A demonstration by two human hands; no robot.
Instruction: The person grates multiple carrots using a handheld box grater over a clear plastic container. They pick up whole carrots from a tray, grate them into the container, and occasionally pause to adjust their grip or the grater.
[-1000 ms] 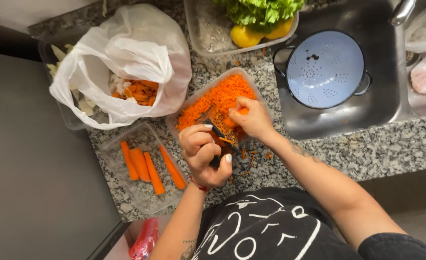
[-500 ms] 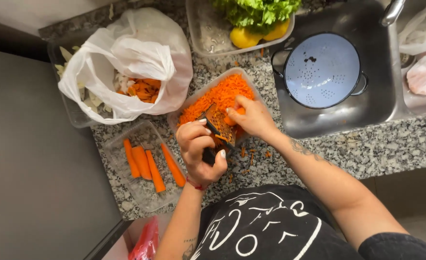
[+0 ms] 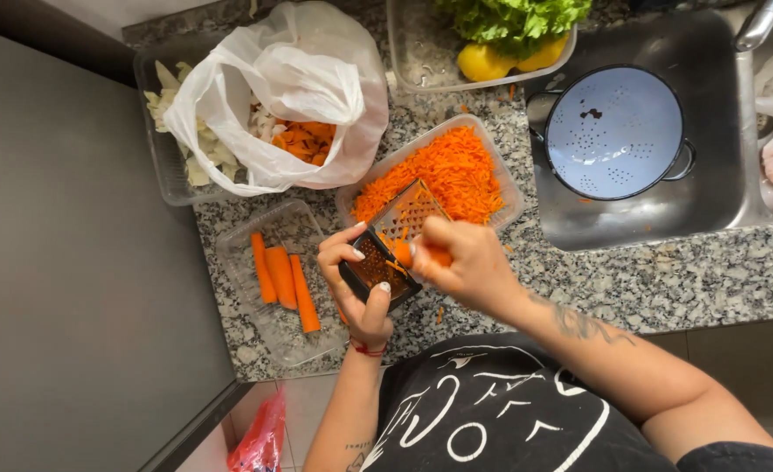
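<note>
Left hand: the left hand (image 3: 357, 284) is wrapped around the dark handle end of the grater (image 3: 393, 245), fingers curled shut on it, thumb on the near side.
Right hand: the right hand (image 3: 469, 262) pinches a short carrot piece (image 3: 408, 254) between fingertips and thumb, pressed against the grater face.
Grater: tilted, its upper end leaning over the near rim of the clear tray (image 3: 502, 166) that holds the grated carrot (image 3: 443, 175).
Change from earlier frame: the right hand has moved down from the top of the grater, over the tray, to its lower half near the left hand; the perforated metal face, covered before, is now exposed.
Unchanged: the left hand keeps its hold on the handle.
Desk: speckled granite desk (image 3: 666, 280).
Left of the hands: a second clear tray (image 3: 246, 271) with three peeled carrots (image 3: 281, 278).
Behind: white plastic bag (image 3: 290, 79) with peelings.
Sink: pale blue colander (image 3: 615, 131) sits in the steel sink (image 3: 718, 188).
</note>
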